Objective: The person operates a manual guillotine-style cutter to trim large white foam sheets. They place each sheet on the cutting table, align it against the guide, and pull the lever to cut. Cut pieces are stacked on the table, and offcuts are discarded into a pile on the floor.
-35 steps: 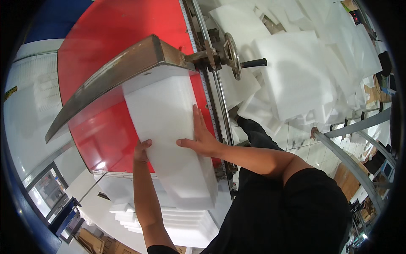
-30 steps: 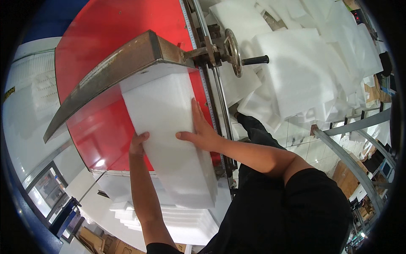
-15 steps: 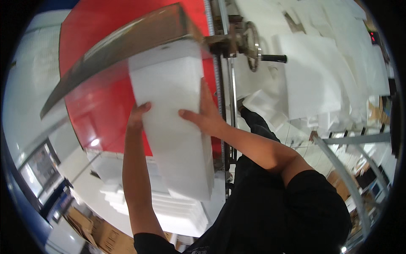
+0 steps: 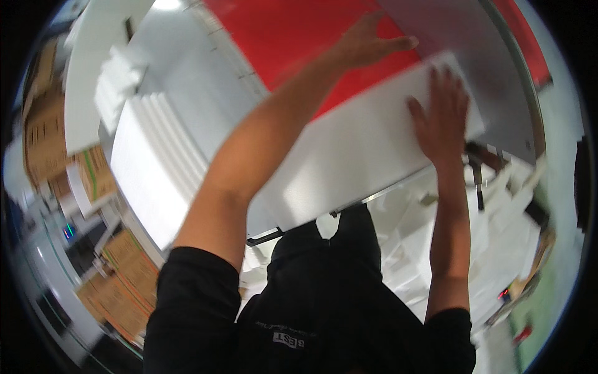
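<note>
My left hand (image 4: 367,45) is over the red work surface (image 4: 324,68), thumb spread from the fingers, holding nothing. My right hand (image 4: 441,118) lies with its fingers spread on the right part of a long white foam piece (image 4: 374,124). This piece lies along the near edge of the red surface, and its left end blends into the pale table (image 4: 280,199). Just beyond the right hand rises a grey metal panel (image 4: 467,31), which the foam's far end appears to meet. Both hands are slightly blurred.
A stack of white foam slabs (image 4: 156,156) stands at the left of the table, with smaller foam pieces (image 4: 118,81) behind it. Cardboard boxes (image 4: 124,274) are at the far left. A black handle (image 4: 478,187) hangs below the panel; white foam scraps (image 4: 411,249) cover the floor.
The view has turned, bringing the foam slabs and boxes to the left. Both hands were around the sides of a white foam block; now they are apart, the left off it, the right spread on top.
</note>
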